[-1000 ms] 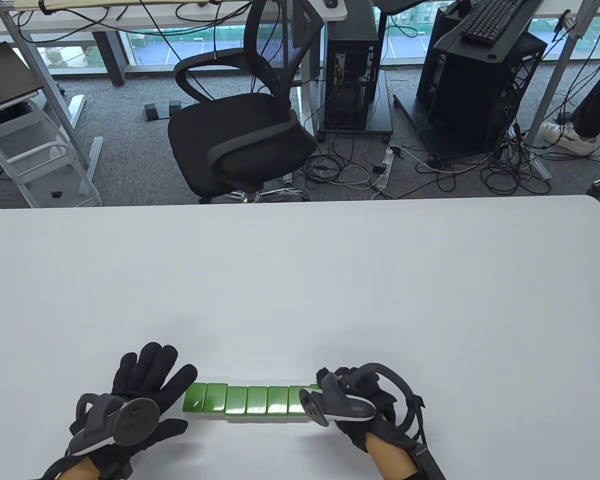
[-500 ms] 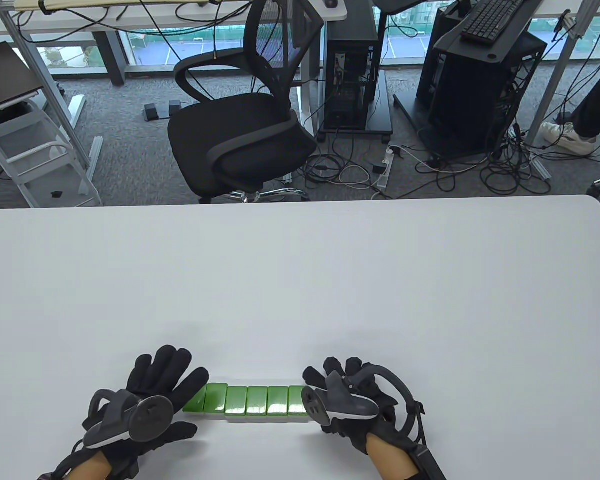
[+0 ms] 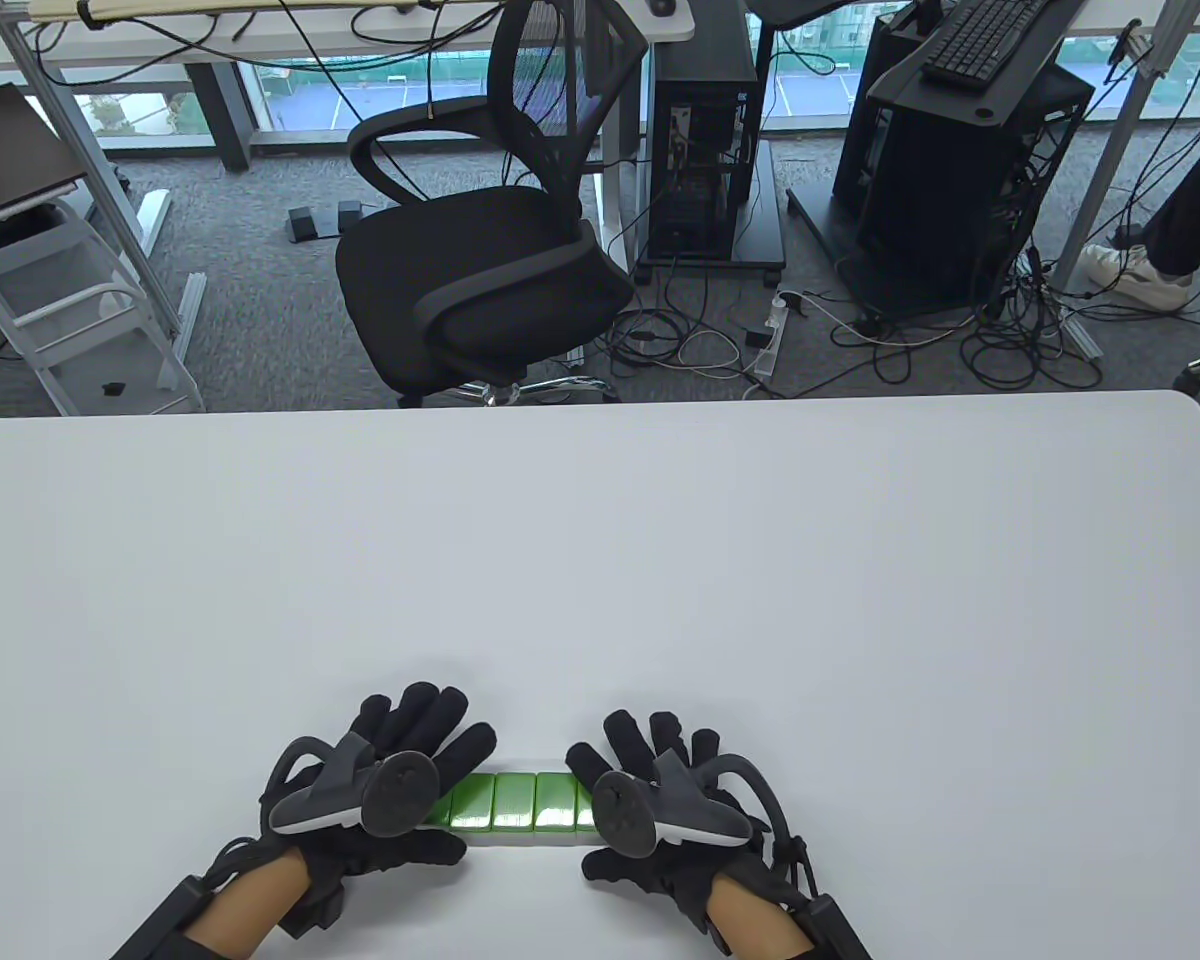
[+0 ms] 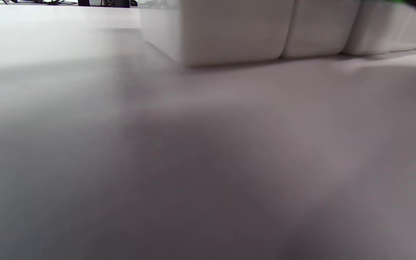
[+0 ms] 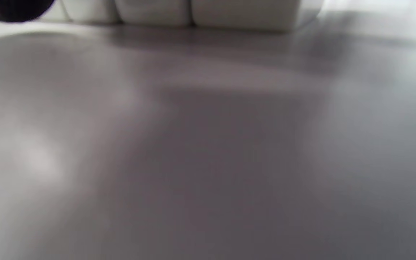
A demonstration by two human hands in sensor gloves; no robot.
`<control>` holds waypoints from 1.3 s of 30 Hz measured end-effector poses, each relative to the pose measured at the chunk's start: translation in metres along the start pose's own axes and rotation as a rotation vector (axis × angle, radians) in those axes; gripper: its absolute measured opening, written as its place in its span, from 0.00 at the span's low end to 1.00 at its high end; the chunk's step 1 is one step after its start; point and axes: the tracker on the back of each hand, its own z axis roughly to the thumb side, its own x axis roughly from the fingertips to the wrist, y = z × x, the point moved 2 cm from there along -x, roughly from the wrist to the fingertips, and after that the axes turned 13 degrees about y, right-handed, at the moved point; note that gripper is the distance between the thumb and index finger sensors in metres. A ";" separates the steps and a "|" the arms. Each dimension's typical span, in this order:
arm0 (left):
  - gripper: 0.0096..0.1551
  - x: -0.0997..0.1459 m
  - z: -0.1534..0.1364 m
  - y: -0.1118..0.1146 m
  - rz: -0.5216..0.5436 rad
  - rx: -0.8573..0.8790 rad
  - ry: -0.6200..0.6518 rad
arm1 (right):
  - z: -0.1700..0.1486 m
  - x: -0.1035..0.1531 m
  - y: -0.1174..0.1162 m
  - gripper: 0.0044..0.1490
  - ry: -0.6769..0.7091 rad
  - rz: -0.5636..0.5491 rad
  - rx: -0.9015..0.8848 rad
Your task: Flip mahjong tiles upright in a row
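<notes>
A row of green-backed mahjong tiles [image 3: 513,802] lies flat on the white table [image 3: 600,560] near its front edge. My left hand [image 3: 438,760] covers the row's left end, fingers spread and reaching over the tiles to their far side. My right hand [image 3: 620,770] covers the right end the same way. Only the middle tiles show between the hands. The left wrist view shows the tiles' white sides [image 4: 229,32] close up at the top. The right wrist view shows them too [image 5: 193,11], with a dark fingertip [image 5: 13,9] at the top left.
The table's far edge runs across the middle of the table view. Beyond it stand a black office chair [image 3: 480,270], computer towers and floor cables. Nothing else lies on the table.
Both hands have moved inward along the row and now cover its ends. The left hand came from left of the row; the right hand's fingers have spread out.
</notes>
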 end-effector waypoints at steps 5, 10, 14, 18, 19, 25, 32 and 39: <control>0.59 -0.011 -0.001 0.014 -0.159 0.039 0.014 | 0.001 -0.001 -0.002 0.56 -0.006 0.025 0.004; 0.58 -0.018 -0.003 0.021 -0.213 0.038 0.008 | 0.001 -0.001 -0.005 0.54 -0.011 0.052 0.008; 0.57 -0.020 -0.003 0.023 -0.220 0.024 0.005 | 0.001 0.000 -0.004 0.51 -0.014 0.060 0.006; 0.56 -0.020 -0.002 0.022 -0.223 0.018 0.009 | 0.002 0.000 -0.004 0.49 -0.017 0.065 0.011; 0.56 -0.020 -0.002 0.022 -0.224 0.015 0.011 | 0.002 0.000 -0.004 0.49 -0.016 0.066 0.010; 0.54 -0.021 0.000 0.022 -0.226 -0.008 0.017 | 0.003 -0.002 -0.005 0.49 -0.015 0.069 0.010; 0.54 -0.021 0.001 0.022 -0.227 -0.021 0.011 | 0.003 -0.002 -0.005 0.49 -0.020 0.070 0.004; 0.60 -0.024 0.003 0.011 -0.117 0.064 0.032 | 0.000 -0.001 -0.002 0.57 0.003 0.041 -0.044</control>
